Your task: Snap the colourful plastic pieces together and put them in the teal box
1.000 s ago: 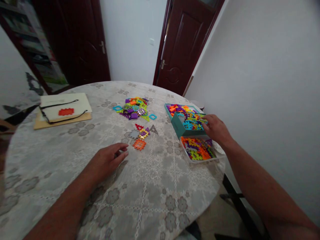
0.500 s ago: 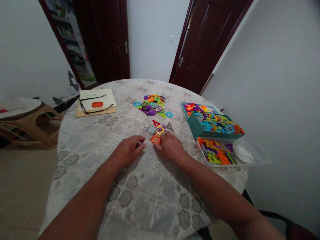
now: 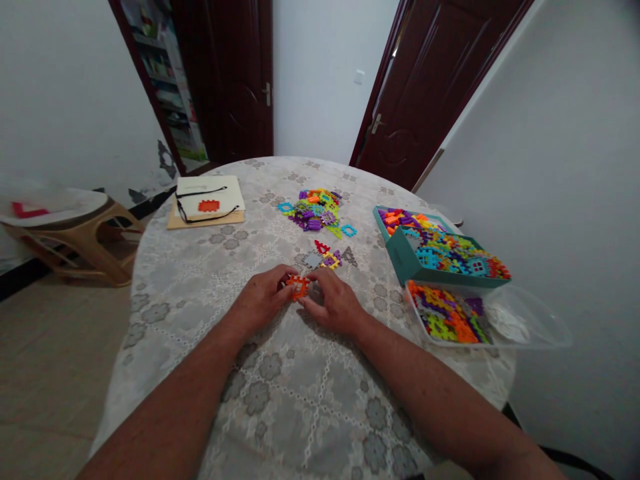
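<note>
An orange interlocking plastic piece (image 3: 299,287) with toothed edges is between my two hands near the middle of the table. My left hand (image 3: 263,293) pinches its left side, and my right hand (image 3: 334,300) has thumb and fingers on its right side. Just beyond my hands lie a grey square piece (image 3: 313,260), a red triangular piece (image 3: 322,247), a yellow square piece (image 3: 331,261), a purple piece partly behind the yellow one, and a grey triangular piece (image 3: 349,257).
Farther back is a heap of mixed pieces (image 3: 315,212). On the right stand a teal box (image 3: 405,263) and a clear plastic tub (image 3: 543,320), both holding pieces. A notebook (image 3: 220,185) at the left carries a black cord and an orange piece (image 3: 209,206).
The orange piece has come toward me and left, away from the small group. My left hand has closed on its left side; my right hand still holds it. The view has shifted slightly left.
</note>
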A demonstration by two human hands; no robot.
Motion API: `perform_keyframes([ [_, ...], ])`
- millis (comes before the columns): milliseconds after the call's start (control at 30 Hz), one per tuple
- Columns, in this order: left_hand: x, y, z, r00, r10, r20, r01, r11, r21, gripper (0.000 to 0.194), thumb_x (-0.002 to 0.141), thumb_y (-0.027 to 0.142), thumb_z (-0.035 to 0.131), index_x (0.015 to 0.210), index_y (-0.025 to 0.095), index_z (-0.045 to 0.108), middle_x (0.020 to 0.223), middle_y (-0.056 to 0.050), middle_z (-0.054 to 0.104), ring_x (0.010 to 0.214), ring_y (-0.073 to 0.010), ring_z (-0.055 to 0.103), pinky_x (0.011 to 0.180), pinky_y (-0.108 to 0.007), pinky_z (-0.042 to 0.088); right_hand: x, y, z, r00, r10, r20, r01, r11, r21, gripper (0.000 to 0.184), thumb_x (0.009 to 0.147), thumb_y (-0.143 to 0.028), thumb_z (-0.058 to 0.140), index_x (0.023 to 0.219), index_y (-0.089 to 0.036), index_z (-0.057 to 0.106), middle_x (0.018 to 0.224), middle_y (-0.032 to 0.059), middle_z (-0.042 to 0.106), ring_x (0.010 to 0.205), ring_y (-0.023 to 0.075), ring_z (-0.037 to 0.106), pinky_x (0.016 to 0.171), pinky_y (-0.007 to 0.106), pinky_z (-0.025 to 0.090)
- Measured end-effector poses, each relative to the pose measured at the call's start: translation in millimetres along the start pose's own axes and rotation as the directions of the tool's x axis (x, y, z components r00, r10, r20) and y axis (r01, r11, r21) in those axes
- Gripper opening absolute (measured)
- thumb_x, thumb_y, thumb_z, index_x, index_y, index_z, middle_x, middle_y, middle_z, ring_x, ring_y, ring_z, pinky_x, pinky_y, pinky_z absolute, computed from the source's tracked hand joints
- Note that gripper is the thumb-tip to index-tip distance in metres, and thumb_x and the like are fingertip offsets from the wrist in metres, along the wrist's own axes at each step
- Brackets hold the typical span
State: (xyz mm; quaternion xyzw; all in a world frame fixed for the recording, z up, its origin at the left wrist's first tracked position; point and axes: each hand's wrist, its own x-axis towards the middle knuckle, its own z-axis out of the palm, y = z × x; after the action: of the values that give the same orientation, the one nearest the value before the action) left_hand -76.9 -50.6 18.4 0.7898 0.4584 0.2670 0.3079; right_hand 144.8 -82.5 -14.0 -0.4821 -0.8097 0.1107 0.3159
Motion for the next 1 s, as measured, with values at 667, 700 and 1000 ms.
perform_keyframes([
  [667,3.4,-11.9,4.3,0.989,0.102,-0.111,-0.099,0.995,0.032,0.011,0.089,0.019,0.06,0.093,0.021,0.07,0.098,-0.005,0.069,0.094,-0.0217,0.064,0.087,-0.034,0.048,46.6,15.3,2.6,0.9,0.409,-0.148,-0.435,0.824,-0.363,0.038,0.1,-0.04,0.066,0.131,-0.019,0.063,0.129,0.014,0.065,0.113,0.0264,0.065,0.091,0.034,0.051],
  [700,3.8,-12.8,4.9,0.987,0.11,-0.121,-0.107,0.994,0.027,0.01,0.09,0.019,0.06,0.093,0.021,0.07,0.098,-0.005,0.069,0.095,-0.0218,0.064,0.088,-0.034,0.048,45.4,16.1,3.8,0.907,0.392,-0.156,-0.422,0.841,-0.338,0.037,0.099,-0.038,0.066,0.131,-0.019,0.062,0.128,0.0135,0.066,0.113,0.0263,0.065,0.091,0.034,0.051],
  [1000,6.0,-18.8,8.8,0.976,0.122,-0.182,-0.126,0.992,-0.009,0.009,0.09,0.025,0.062,0.095,0.022,0.069,0.106,-0.005,0.068,0.101,-0.0225,0.065,0.093,-0.035,0.05,42.9,23.1,9.3,0.977,0.164,-0.134,-0.169,0.985,-0.027,0.02,0.091,-0.022,0.06,0.111,-0.023,0.064,0.107,0.0059,0.072,0.093,0.0216,0.065,0.083,0.031,0.048],
])
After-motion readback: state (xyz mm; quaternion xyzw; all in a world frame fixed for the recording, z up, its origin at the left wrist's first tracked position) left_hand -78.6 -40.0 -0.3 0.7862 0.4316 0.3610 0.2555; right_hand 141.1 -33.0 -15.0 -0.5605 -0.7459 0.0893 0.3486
